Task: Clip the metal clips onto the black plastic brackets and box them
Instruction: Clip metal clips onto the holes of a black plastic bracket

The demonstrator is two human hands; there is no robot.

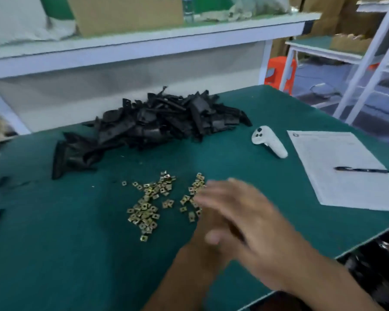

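Green matting covers the bench (76, 243), where small brass-coloured square metal clips (147, 209) lie scattered just left of both hands. The right hand (245, 223) overlaps the left hand (208, 236), fingers spread and blurred, the grip holding nothing visible. The heap of black plastic brackets (148, 129) lies farther off, up-left, nearer the left hand.

A white plastic handheld controller (268, 141) with dark buttons lies on the green table mat (54, 243), right of centre. At the right edge a printed white paper sheet (346, 189) carries a black pen (363, 170). Along the top runs a white shelf (144, 39) holding a brown cardboard box (124, 14). An orange plastic stool (279, 71) stands at upper right.
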